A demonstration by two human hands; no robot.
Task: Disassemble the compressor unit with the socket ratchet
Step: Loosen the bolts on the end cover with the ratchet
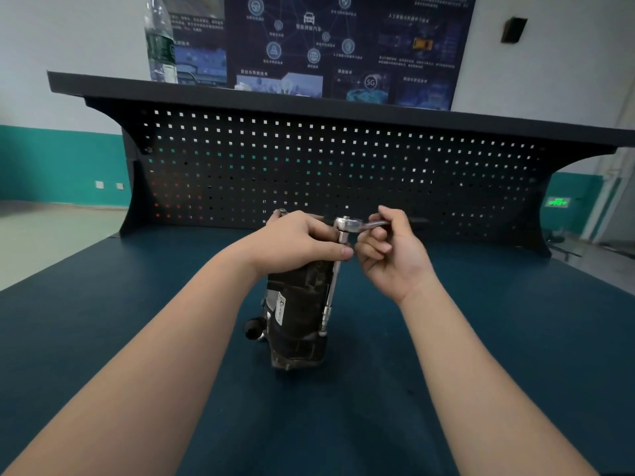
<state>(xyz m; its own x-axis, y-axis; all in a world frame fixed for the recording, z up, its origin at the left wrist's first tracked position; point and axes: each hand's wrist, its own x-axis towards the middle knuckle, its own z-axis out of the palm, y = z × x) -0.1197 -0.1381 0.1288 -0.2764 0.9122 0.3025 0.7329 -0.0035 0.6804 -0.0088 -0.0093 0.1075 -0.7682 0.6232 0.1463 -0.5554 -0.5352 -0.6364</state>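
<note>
Compressor stands upright mid-tabletop, dark, grimy, label on its side. Our left hand clamps its top so it won't twist. Right hand curls round the ratchet handle, long extension reaching down to a low bolt, we'd guess.

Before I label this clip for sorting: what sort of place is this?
Probably a vehicle-repair training workshop: a workbench backed by a pegboard, a car-technology poster on the wall, and a compressor being undone with a ratchet.
</note>
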